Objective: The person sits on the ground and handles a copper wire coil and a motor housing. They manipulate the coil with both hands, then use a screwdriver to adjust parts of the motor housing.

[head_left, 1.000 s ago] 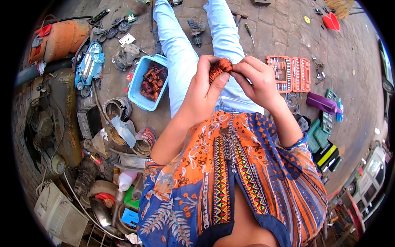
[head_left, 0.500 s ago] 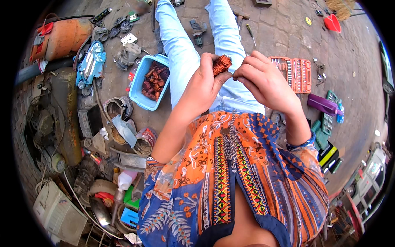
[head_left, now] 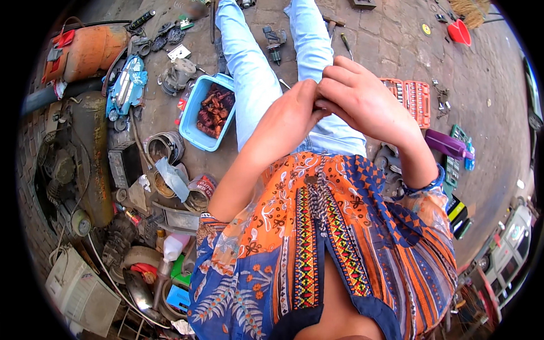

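Observation:
My left hand [head_left: 288, 119] and my right hand [head_left: 367, 103] meet over my lap, fingers curled and fingertips touching. Half a second earlier a coil of reddish copper wire showed in the left hand; the hands now cover it. Fingers of the right hand close in a pinch against the left, and what lies in them is hidden. To the left of my legs stands a light-blue plastic tub [head_left: 197, 141] holding a heap of copper wire coils [head_left: 216, 113].
Right of my legs lies an open orange socket set case [head_left: 418, 102], beyond it a purple container [head_left: 445, 143]. A screwdriver [head_left: 346, 45] and a hammer [head_left: 335, 21] lie ahead. At left are tin cans [head_left: 202, 190], an orange gas cylinder [head_left: 93, 54] and assorted machine parts.
Both hands have turned inward and drawn closer together. The right hand has come over toward the left, and the copper wire coil has gone out of sight behind them.

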### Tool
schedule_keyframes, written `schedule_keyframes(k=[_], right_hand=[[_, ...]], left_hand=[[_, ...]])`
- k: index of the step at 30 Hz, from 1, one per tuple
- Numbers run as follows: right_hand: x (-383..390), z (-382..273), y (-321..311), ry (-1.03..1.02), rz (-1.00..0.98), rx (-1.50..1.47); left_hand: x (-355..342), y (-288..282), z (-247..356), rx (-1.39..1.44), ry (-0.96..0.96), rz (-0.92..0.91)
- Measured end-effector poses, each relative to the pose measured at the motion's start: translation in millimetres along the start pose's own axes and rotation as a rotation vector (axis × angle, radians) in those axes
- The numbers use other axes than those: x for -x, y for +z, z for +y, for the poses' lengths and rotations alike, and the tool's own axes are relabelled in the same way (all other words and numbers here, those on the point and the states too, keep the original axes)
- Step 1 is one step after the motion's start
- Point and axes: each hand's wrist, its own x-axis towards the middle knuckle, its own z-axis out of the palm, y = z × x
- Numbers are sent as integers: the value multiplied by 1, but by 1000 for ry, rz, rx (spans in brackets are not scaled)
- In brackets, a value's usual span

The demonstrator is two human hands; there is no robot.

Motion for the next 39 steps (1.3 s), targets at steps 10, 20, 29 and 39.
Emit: schedule_keyframes(k=[10,20,29,39], right_hand=[[4,29,16,168,213,-283],[12,44,40,498,98,-797],[19,24,63,599,103,-728],[16,-6,35,131,103,-102]], left_hand=[[15,-5,5,375,-50,45],[15,-5,4,375,63,20],[15,4,-12,735,-53,387],[4,-1,-26,432,-166,431]])
